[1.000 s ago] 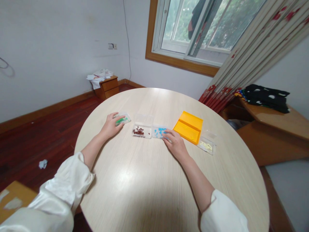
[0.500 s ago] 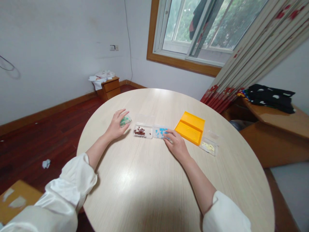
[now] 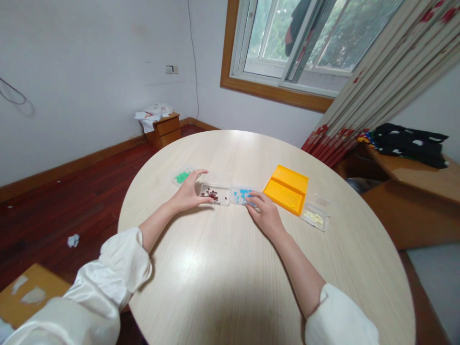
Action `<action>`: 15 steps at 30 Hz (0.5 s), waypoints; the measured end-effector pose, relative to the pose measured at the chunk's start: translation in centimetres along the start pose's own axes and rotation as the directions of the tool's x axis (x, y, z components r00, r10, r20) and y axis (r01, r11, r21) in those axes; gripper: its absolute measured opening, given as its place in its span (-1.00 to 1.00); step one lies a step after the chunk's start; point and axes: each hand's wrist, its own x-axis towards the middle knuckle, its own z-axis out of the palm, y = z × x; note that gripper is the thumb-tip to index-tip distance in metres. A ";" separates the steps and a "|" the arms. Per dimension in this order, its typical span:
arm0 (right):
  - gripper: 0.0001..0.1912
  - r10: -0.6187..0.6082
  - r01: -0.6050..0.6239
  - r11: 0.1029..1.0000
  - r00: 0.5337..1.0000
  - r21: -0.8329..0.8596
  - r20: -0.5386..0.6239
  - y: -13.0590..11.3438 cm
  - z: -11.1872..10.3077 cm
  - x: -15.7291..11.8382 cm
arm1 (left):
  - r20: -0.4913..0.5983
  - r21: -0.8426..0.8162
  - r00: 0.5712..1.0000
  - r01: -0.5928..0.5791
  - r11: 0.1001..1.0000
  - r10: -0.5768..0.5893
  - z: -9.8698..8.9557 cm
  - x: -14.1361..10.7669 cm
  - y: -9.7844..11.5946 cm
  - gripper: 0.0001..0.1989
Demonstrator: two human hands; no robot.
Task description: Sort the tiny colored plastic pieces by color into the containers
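Observation:
My left hand [image 3: 187, 194] is at the left end of a clear box of dark brown pieces [image 3: 219, 196], thumb and fingers spread around its near and far sides. Behind that hand lies a clear box of green pieces [image 3: 183, 176]. My right hand [image 3: 265, 211] has its fingers bent over the right end of a clear box of blue pieces [image 3: 239, 195], which sits against the brown-piece box. Right of it, an open yellow case [image 3: 287, 188] stands beside an open clear box of pale yellow pieces [image 3: 314, 218].
The boxes rest on a round, light wooden table [image 3: 215, 268]. Behind it are a window [image 3: 287, 57] and a small cabinet [image 3: 168, 127] with papers on top. At the right, dark cloth [image 3: 409, 145] lies on a wooden desk [image 3: 424, 177]. A curtain hangs near the desk.
My left hand has let go of the green-piece box and moved right to the brown-piece box. The green-piece box now lies flat on the table. My right hand stays on the blue-piece box.

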 end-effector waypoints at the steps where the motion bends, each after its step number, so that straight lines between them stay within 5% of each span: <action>1: -0.85 0.000 0.000 1.000 1.000 0.000 -0.001 0.0 0.0 0.0 | -0.016 -0.024 1.000 -0.004 1.000 0.004 0.0 0.0 0.2 -0.27; 6: -0.85 0.003 -0.003 1.000 1.000 -0.010 0.011 0.1 0.0 0.1 | -0.053 -0.093 0.999 -0.010 0.996 0.005 0.3 -0.2 0.6 -0.33; 15: -0.85 0.019 -0.019 1.000 1.000 -0.005 0.007 -0.1 0.0 0.2 | 0.121 -0.118 0.992 -0.005 0.993 0.020 0.3 -0.7 1.2 -0.23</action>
